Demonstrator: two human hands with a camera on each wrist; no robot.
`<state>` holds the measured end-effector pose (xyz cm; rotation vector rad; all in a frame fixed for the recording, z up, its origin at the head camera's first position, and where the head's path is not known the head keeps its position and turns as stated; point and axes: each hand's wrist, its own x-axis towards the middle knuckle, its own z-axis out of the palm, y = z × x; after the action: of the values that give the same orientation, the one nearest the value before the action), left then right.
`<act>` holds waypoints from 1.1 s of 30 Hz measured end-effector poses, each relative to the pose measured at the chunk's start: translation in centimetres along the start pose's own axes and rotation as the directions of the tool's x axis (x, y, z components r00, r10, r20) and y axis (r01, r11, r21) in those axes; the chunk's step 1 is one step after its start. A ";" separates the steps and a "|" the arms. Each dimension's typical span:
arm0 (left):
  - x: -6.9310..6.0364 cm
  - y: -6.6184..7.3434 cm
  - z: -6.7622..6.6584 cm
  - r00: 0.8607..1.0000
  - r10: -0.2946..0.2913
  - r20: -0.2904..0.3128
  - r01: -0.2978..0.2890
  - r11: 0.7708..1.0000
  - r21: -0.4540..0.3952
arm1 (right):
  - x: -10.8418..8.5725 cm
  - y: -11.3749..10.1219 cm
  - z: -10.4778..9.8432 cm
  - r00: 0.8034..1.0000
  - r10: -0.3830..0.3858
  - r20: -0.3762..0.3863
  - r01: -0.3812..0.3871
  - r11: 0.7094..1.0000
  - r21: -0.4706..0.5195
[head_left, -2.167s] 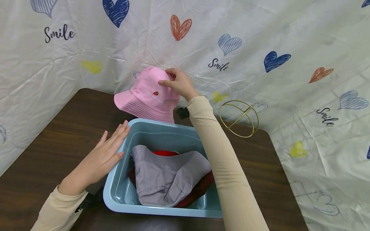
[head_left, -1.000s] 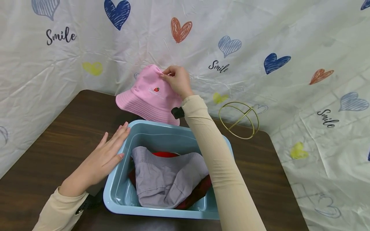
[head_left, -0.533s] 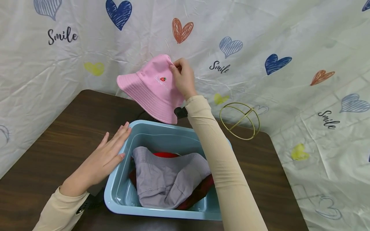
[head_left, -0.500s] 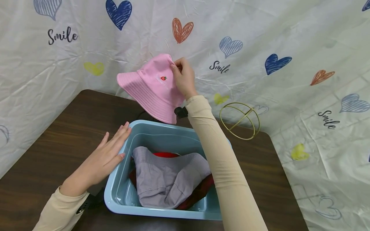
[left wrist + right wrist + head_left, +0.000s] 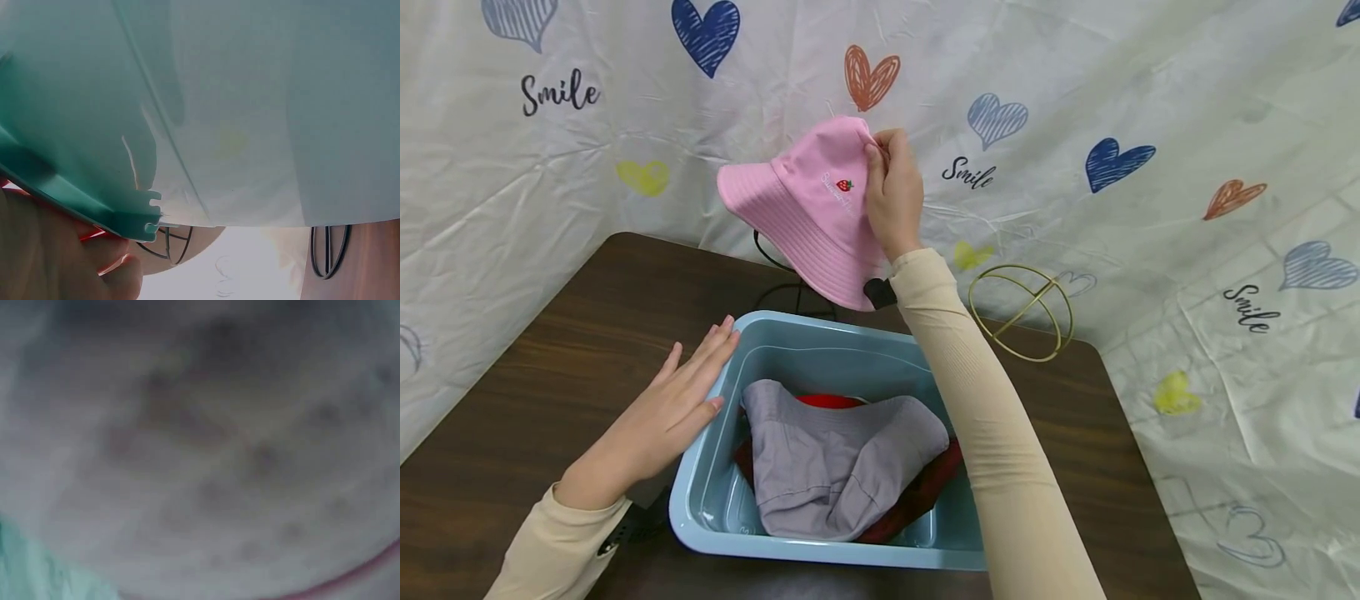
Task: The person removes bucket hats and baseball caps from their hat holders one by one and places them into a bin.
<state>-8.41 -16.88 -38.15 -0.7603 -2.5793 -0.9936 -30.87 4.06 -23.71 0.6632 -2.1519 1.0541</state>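
My right hand (image 5: 895, 193) pinches a pink bucket hat (image 5: 820, 200) by the side of its crown. The hat hangs tilted above the back of the table, its small strawberry print facing me. My left hand (image 5: 658, 417) rests with straight fingers on the left rim of a light blue plastic bin (image 5: 827, 550). Inside the bin, a grey-lilac bucket hat (image 5: 835, 467) lies over dark red and bright red cloth (image 5: 917, 496). In the left wrist view, the bin's outer wall (image 5: 237, 125) fills most of the frame. The right wrist view is a close, blurred pale surface.
A black wire stand (image 5: 801, 296) rises behind the bin, partly hidden by the pink hat. To the right stands a gold wire stand (image 5: 1030, 300). A white cloth (image 5: 1037, 67) printed with hearts hangs behind the dark wooden table (image 5: 550, 358).
My right hand has drawn the pink hat up and to the right, off the black wire stand, which now shows below it. My left hand and the bin have stayed put.
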 end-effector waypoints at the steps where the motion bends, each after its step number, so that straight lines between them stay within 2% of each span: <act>1: 0.0 0.0 0.0 1.000 0.000 0.000 0.000 1.000 0.001 | -0.1 0.0 -0.1 1.000 -0.017 -0.003 0.017 1.000 -0.009; 5: 0.0 0.0 0.0 1.000 -0.004 0.000 0.004 1.000 -0.001 | -0.3 0.2 -0.5 1.000 0.010 0.001 -0.010 1.000 -0.014; 10: 0.0 0.1 0.0 1.000 -0.002 0.004 0.002 1.000 -0.006 | -0.5 0.9 -1.0 0.994 0.110 0.024 -0.111 0.992 0.065; 14: 0.0 0.0 0.0 1.000 -0.001 0.001 0.001 1.000 -0.005 | -0.5 1.3 -1.6 0.990 0.128 0.063 -0.135 0.983 0.125; 18: 0.0 0.0 0.0 1.000 -0.002 -0.002 0.002 1.000 -0.002 | -0.5 1.3 -2.4 0.988 0.124 0.093 -0.135 0.984 0.120; 21: 0.0 0.0 0.1 1.000 0.000 0.000 0.000 1.000 -0.001 | -0.8 1.0 -2.9 0.994 0.056 0.091 -0.064 0.994 0.088; 24: 0.0 0.0 0.0 1.000 0.003 0.001 -0.003 1.000 0.001 | -1.3 0.6 -3.2 0.991 -0.095 0.092 0.089 0.994 0.064; 26: 0.0 0.1 -0.1 1.000 0.004 0.000 -0.004 1.000 0.003 | -1.8 0.3 -3.3 0.974 -0.205 0.092 0.200 0.978 0.060; 29: 0.0 0.1 -0.1 1.000 0.007 -0.003 -0.007 1.000 0.000 | -2.4 -0.2 -3.4 0.934 -0.343 0.097 0.340 0.939 0.051; 33: 0.0 0.1 -0.1 1.000 0.011 -0.002 -0.011 1.000 -0.007 | -3.4 -0.9 -4.0 0.885 -0.445 0.136 0.439 0.896 0.068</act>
<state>-8.33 -16.91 -38.07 -0.7737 -2.5684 -0.9996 -26.70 7.36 -23.88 1.2170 -1.9662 0.8129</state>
